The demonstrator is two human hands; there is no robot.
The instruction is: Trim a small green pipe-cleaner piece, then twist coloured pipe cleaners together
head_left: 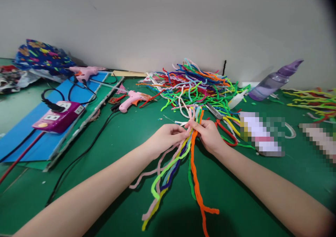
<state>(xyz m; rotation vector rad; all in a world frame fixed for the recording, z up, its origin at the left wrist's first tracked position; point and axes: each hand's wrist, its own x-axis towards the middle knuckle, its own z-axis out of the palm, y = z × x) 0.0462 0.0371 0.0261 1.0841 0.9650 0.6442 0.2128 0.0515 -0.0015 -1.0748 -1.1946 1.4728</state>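
Both hands meet on a bundle of colourful pipe cleaners over the green table. My left hand pinches the strands near their upper end, with pink, yellow, lime, blue and purple ones trailing down from it. Closed around the same bundle from the other side, my right hand has orange and green strands hanging beneath it. Short upper ends stick out above the fingers. Just right of this hand lie scissors with red and yellow handles. The exact fingertip contact is partly hidden.
A big heap of pipe cleaners lies against the wall. Left are a pink glue gun, another glue gun, a purple power strip and black cords. A purple bottle and more pipe cleaners stand or lie right.
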